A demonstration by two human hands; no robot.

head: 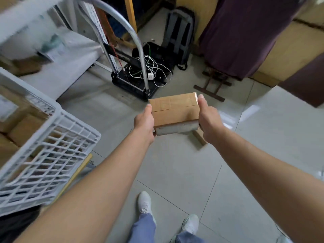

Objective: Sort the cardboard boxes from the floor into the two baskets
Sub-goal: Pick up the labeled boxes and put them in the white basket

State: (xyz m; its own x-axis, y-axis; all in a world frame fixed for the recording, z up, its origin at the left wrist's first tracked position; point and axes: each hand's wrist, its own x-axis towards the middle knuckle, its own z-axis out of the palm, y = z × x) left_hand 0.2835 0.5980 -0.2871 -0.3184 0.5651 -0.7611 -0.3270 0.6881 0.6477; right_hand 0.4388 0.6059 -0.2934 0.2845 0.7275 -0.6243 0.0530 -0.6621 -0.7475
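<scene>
A brown cardboard box (173,109) with tape across its top is held in the air above the tiled floor, in the middle of the view. My left hand (144,122) grips its left end, thumb on top. My right hand (207,120) grips its right end, thumb up along the edge. A white lattice basket (52,146) stands at the left, raised, with several cardboard boxes (22,127) inside. Another piece of cardboard (199,137) shows on the floor just under the held box, mostly hidden.
A black hand trolley (135,85) with a grey arched handle and tangled white cables stands behind the box. A grey backpack (180,35) leans farther back. A dark wooden rack (212,85) lies on the floor to the right. My feet (145,202) are below.
</scene>
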